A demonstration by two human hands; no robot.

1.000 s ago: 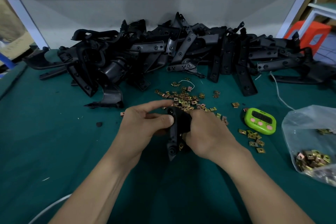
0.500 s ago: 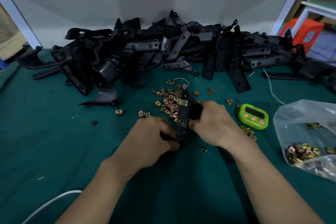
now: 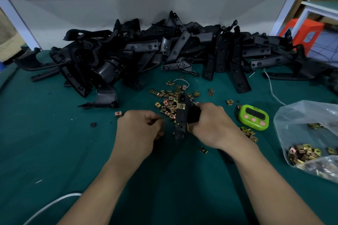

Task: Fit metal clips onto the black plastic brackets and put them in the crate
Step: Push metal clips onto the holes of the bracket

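Fingers of the right hand [image 3: 214,126] are clamped around 1 black plastic bracket [image 3: 180,124], which stands tilted on the green table [image 3: 54,151] at centre, its long face showing just left of that hand's knuckles. 1 brass-coloured metal clip [image 3: 181,106] sits on the bracket near its far end, beyond the fingers. The left hand [image 3: 139,129] is just left of the bracket, apart from it, with its fingers curled in. It is blurred, so I cannot tell whether it holds anything.

Loose clips [image 3: 170,97], too many to count, lie scattered just beyond the bracket. Farther back is a pile of brackets [image 3: 146,51]. To the right sit 1 green timer [image 3: 254,117] with 3 pink buttons, its display too small to read, and 1 clear bag [image 3: 307,133] holding more clips.
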